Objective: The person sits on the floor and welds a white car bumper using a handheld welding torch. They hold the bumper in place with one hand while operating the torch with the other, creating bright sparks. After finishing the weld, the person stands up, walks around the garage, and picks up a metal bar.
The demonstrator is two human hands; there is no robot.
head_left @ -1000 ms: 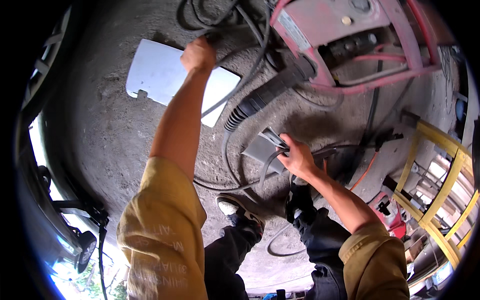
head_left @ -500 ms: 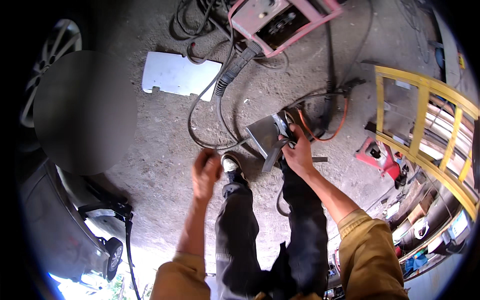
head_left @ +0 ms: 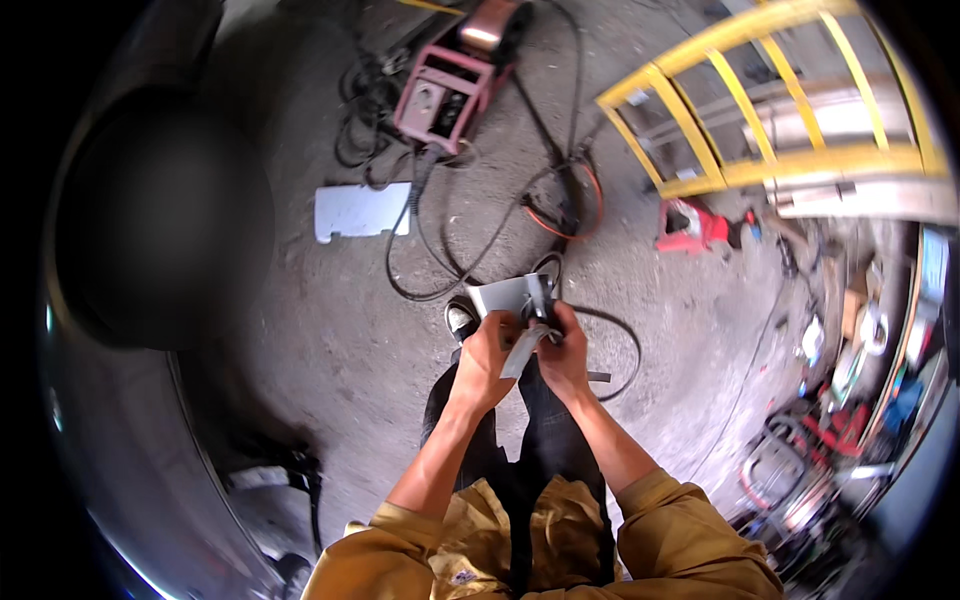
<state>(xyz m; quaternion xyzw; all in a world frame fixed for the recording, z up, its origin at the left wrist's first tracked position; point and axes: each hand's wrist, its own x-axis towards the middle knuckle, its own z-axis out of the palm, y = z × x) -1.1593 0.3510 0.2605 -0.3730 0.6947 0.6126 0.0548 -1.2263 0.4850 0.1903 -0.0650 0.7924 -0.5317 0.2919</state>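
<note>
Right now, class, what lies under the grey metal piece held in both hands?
Under the grey metal piece: a shoe toe, black cable and concrete floor. The left hand and right hand cover its lower part.

My left hand (head_left: 487, 357) and right hand (head_left: 563, 352) grip a metal bracket (head_left: 512, 300) between them; welder (head_left: 444, 92) far ahead, flat panel (head_left: 362, 211) ahead-left, on the floor (head_left: 330, 330).

Both hands, left hand (head_left: 487, 358) and right hand (head_left: 563, 352), are up at the grey metal bracket (head_left: 512, 300), well above the floor. Under them a black cable (head_left: 610, 345) loops across the concrete. Ahead the floor's cluttered: tangled cables (head_left: 470, 230), pink welder (head_left: 445, 90), white sheet (head_left: 362, 210). Yellow frame (head_left: 770, 95) and red tool (head_left: 690, 225) block the right. Bare concrete on the left up to a dark car body (head_left: 150, 230)
</note>
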